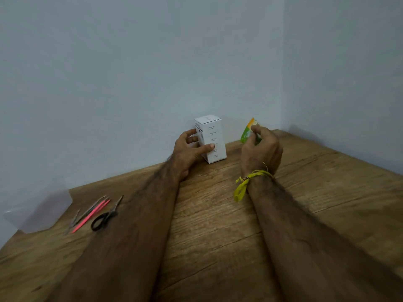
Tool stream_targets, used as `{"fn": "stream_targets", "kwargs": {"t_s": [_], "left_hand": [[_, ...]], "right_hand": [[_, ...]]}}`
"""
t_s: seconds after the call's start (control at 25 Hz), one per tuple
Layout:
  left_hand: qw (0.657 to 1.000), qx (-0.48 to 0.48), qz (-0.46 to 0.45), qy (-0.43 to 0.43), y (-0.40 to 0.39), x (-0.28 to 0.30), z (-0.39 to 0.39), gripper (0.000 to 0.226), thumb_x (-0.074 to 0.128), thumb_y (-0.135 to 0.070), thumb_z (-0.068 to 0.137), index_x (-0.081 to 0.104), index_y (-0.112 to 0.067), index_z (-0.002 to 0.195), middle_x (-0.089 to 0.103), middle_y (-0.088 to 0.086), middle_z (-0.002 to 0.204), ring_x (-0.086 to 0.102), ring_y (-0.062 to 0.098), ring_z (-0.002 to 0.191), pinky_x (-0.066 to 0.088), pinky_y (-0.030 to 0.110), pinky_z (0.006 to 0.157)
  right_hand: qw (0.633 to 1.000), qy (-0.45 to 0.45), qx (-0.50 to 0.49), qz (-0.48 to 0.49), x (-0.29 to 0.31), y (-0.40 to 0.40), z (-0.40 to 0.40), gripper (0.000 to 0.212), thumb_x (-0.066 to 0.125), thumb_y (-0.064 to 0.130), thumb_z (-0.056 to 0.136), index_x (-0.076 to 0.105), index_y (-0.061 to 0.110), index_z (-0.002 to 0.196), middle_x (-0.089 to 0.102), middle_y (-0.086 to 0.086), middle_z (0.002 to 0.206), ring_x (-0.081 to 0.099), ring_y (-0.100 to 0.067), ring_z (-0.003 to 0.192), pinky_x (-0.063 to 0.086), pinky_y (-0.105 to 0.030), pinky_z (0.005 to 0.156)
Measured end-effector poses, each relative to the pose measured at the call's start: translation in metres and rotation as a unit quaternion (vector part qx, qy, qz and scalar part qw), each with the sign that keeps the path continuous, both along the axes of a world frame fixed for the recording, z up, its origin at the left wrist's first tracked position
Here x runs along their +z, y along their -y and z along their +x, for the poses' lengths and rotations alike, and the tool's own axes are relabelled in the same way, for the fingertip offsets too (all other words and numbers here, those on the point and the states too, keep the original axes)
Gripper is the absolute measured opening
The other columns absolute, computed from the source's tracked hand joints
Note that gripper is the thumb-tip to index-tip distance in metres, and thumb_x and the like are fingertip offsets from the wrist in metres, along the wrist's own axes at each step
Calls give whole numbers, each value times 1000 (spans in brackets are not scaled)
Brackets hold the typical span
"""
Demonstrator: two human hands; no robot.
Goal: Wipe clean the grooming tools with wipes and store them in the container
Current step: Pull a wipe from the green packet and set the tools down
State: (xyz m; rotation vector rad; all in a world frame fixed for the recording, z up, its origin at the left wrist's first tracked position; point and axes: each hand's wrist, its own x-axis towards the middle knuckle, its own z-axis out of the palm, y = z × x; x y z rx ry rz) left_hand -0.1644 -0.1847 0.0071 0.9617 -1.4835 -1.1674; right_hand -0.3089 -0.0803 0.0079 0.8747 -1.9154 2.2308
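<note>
Wooden surface [218,214], wall corner: left hand [192,149] grips the white box [211,138]; right hand [260,147] pinches a green wipe packet [247,131]. Scissors [105,215] and tweezers [91,213] lie untouched, well left, nearer the left arm.

Wood-grain tabletop [218,214], brown planks w/ visible seams running diagonally, fills lower half of view. Pale grey-blue walls [130,62] meet in a corner at upper right, vertical seam visible. Table sits tight into that corner. At far left edge, a clear plastic bag [37,212], crumpled, partly over the table edge, contents can't tell. Yellow thread wristband [248,182], knotted, loose end hanging to the left over the wood.
</note>
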Motion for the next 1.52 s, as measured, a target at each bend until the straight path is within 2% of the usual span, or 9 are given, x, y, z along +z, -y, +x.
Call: {"fn": "stream_targets", "kwargs": {"t_s": [0.2,0.4,0.56,0.72,0.88,1.04,1.12,1.28,1.52], "left_hand": [[1000,0,2,28,-2,3,2,100,95,-12,58,44,-17,143,56,11,138,58,25,125,57,52,94],[988,86,-76,101,-25,26,19,114,95,-19,61,27,-21,153,41,15,152,41,29,141,45,46,110],[972,148,-141,118,-69,43,55,93,90,-16,70,38,-17,147,48,12,145,46,27,137,47,37,106],[963,139,-185,139,-143,51,104,65,81,-18,82,50,-20,139,58,1,135,56,17,128,50,22,90],[965,111,-180,153,-212,48,153,68,80,-33,74,52,-30,136,59,-12,134,59,4,123,54,34,98],[982,97,-141,83,-239,37,180,95,86,-40,63,39,-34,146,54,-12,140,54,2,128,56,31,94],[984,85,-152,50,-237,28,193,83,88,-29,72,45,-26,143,61,-8,133,60,9,123,58,30,90],[983,118,-134,-33,-230,20,203,30,59,-6,97,61,-9,127,72,6,110,74,20,96,61,28,66],[985,134,-88,-71,-213,10,209,23,49,-3,102,67,-6,117,75,9,104,75,21,90,64,33,67]], "right_hand": [[1000,11,-2,8,1,-2,1,24,60,12,92,75,17,110,71,-6,116,63,-25,109,45,-26,81],[1000,4,2,-22,7,-4,7,23,61,11,90,75,17,107,72,-3,112,65,-23,106,55,-35,84],[998,-42,11,-52,20,-7,17,22,62,10,87,76,15,103,74,-3,103,67,-23,98,57,-43,81],[988,-109,30,-109,38,-23,36,19,63,10,85,76,13,99,74,-2,96,68,-23,93,56,-41,80],[965,-78,206,-145,57,-53,93,20,66,6,84,78,16,96,75,1,91,70,-15,84,59,-42,75],[886,-83,446,-92,54,-99,171,29,71,3,85,73,18,110,75,1,93,72,-12,84,62,-38,67],[860,-99,497,-67,44,-114,193,36,71,-1,86,69,17,117,75,-1,96,74,-15,81,61,-32,65],[841,-122,527,-30,25,-119,202,39,72,0,87,66,16,123,74,-4,95,74,-17,79,60,-32,56],[845,-121,520,-34,24,-113,198,23,72,12,89,71,12,112,73,-6,99,73,-18,85,60,-34,51]]}}
